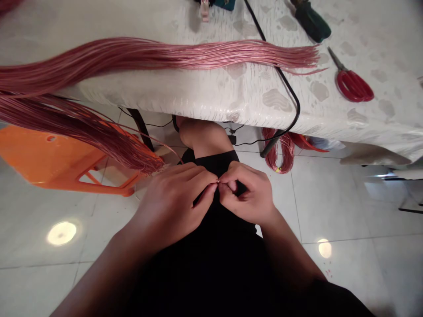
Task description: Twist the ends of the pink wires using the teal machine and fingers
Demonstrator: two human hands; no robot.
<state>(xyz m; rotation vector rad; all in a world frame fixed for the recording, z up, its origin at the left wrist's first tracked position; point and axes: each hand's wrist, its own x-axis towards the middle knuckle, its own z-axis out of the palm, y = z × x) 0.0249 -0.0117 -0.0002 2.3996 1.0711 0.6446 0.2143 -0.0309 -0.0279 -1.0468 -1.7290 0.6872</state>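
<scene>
Above my lap, my left hand (185,198) and my right hand (247,189) meet fingertip to fingertip. Both are closed in a pinch on the tiny tip of a pink wire (218,181); most of it is hidden by the fingers. A single pink strand (168,147) runs from the left toward the back of my left hand. Just left of that hand, a bundle of pink wires (109,136) hangs down past the table edge, its loose ends near my knuckles.
Another long pink wire bundle (185,55) lies along the patterned tablecloth (274,99). Red-handled scissors (353,84), a dark-handled tool (312,22) and a black cable (294,94) are also there. An orange stool (49,163) stands left; a wire coil (280,154) is under the table.
</scene>
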